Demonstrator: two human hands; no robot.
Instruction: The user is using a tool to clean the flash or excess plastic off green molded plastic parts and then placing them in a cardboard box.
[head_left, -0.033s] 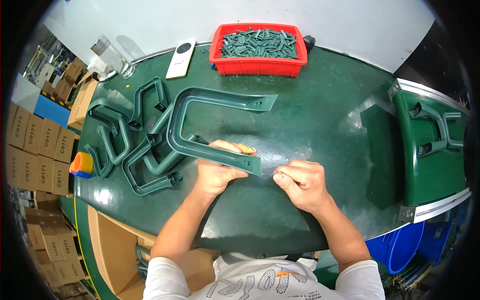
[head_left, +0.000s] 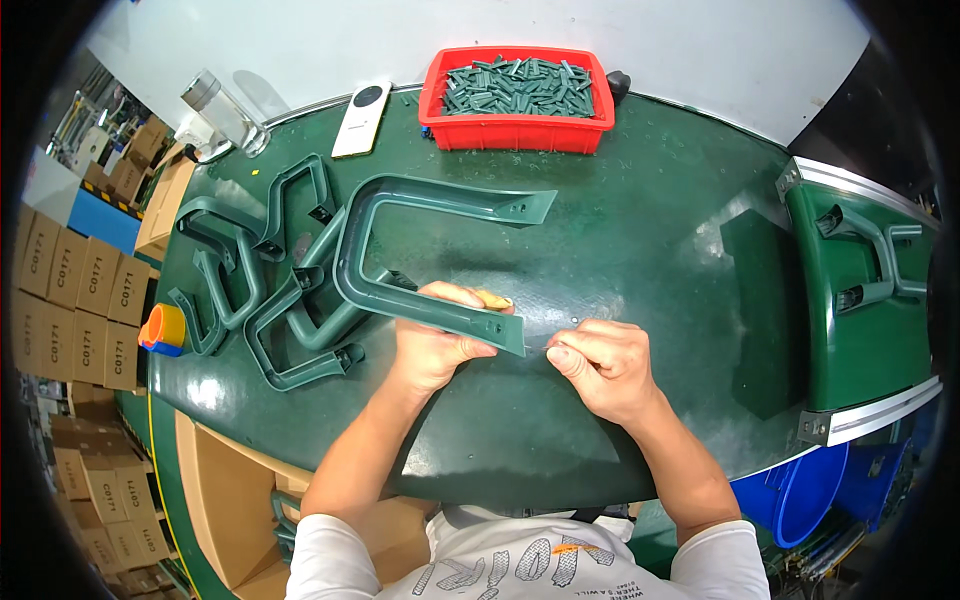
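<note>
My left hand (head_left: pixel 435 345) is closed around the lower arm of a green U-shaped plastic part (head_left: pixel 352 245), whose open side faces right. Something yellow (head_left: pixel 492 299) shows at my left fingertips behind the part; I cannot tell whether it is a finger cover or a separate thing. Just right of the part's lower end, my right hand (head_left: pixel 605 368) is closed in a pinch. A thin, pale sliver shows between its fingertips and that end, too small to name. More green U-shaped parts (head_left: pixel 300 375) lie in a loose pile left of my left hand.
A red bin (head_left: pixel 520 133) full of small green pieces stands at the back, with a phone (head_left: pixel 362 122) and a clear bottle (head_left: pixel 228 115) to its left. At right stands a green, metal-edged panel (head_left: pixel 860 340) with parts on it. An open cardboard box (head_left: pixel 235 500) sits below the table's front left.
The green U-shaped part has shifted very slightly to the right in my left hand. My right hand is nearly still.
</note>
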